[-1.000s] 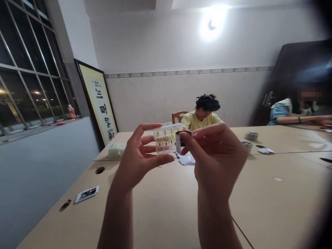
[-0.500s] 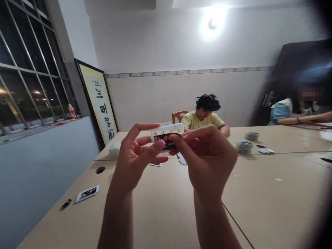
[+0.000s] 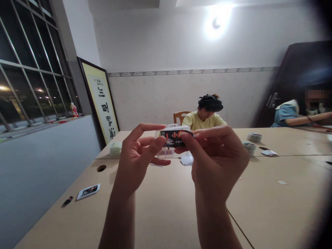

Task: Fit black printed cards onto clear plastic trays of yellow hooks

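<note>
A small clear plastic case (image 3: 166, 153) with compartments is raised above the table in front of me. My left hand (image 3: 136, 155) grips its left side between thumb and fingers. A black label (image 3: 171, 135) with white and red print lies across the case's face. Its left end is under my left thumb. My right hand (image 3: 220, 155) pinches the label's right end, which curves past the edge of the case. I cannot tell how much of the label is stuck down.
On the table (image 3: 166, 207) lie a printed packet (image 3: 88, 191), a black strip (image 3: 67, 201) and white cards (image 3: 187, 160). Pale cases (image 3: 115, 149) stand at the left, stacked packets (image 3: 254, 137) at the right. A person (image 3: 204, 116) sits opposite; another person (image 3: 290, 112) is at far right.
The label now sits higher and further right on the case, covering the upper compartments and exposing lower ones. My right hand has shifted right with its end. The view has turned slightly left.
</note>
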Motion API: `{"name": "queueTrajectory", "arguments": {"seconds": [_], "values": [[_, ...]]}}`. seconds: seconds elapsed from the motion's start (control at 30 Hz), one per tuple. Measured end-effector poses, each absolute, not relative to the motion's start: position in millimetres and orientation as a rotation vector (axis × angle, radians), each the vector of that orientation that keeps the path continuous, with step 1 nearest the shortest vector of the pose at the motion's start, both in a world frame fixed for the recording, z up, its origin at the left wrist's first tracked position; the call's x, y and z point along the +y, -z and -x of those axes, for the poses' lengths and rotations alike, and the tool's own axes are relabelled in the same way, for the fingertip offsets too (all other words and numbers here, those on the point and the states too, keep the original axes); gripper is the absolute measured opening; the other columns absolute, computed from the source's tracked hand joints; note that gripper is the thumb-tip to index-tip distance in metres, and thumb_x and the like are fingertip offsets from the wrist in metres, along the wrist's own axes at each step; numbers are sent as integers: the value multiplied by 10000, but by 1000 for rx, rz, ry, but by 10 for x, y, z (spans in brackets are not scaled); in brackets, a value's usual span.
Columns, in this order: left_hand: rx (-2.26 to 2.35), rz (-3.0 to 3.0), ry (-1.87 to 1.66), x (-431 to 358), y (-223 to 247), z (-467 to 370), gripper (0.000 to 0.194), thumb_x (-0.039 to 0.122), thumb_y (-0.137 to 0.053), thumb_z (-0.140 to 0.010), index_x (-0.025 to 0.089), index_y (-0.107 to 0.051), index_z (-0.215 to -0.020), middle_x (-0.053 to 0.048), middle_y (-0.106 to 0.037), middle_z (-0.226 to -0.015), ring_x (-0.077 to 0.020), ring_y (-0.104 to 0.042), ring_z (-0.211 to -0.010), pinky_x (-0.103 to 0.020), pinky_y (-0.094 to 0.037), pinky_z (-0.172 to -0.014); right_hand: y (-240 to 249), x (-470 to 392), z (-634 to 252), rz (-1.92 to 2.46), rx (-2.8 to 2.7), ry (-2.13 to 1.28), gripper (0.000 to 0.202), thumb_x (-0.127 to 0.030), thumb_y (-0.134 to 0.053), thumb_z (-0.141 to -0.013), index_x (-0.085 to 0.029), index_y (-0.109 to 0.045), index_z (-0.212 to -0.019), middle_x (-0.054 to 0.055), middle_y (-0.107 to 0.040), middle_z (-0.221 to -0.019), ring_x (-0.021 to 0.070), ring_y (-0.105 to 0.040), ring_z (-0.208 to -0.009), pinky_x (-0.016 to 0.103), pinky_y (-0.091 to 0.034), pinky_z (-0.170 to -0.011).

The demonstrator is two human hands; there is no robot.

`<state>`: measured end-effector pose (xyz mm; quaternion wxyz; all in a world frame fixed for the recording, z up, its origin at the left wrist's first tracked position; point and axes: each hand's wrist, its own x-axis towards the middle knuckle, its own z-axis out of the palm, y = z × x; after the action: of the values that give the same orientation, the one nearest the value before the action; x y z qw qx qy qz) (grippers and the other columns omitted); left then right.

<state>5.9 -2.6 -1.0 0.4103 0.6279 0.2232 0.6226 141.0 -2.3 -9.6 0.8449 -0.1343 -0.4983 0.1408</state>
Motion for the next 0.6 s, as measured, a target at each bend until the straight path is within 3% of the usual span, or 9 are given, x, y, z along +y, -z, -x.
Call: {"name": "queueTrajectory", "arguments": {"seconds": [0.4,0.6], "values": [[536,-1583,-1567,-46,-8,-77,210,368,-769,-900,269,-727,-1081,21,-802,-807,-192,-796,-725,-266,-696,-578,103,-3,-1400,331,-1117,-150,238,-67,-772,-798,-247,-617,-786,-59,-721,-707,122,-721,-582,223,-650,-496],[528,-1567,-1569,-53,-18,-81,185,366,-768,-901,279,-735,-1061,31,-798,-798,-202,-804,-763,-260,-695,-572,98,2,-1388,281,-1081,-205,250,-35,-789,-756,-243,-653,-777,-62,-723,-703,112,-713,-585,207,-649,-505]]}}
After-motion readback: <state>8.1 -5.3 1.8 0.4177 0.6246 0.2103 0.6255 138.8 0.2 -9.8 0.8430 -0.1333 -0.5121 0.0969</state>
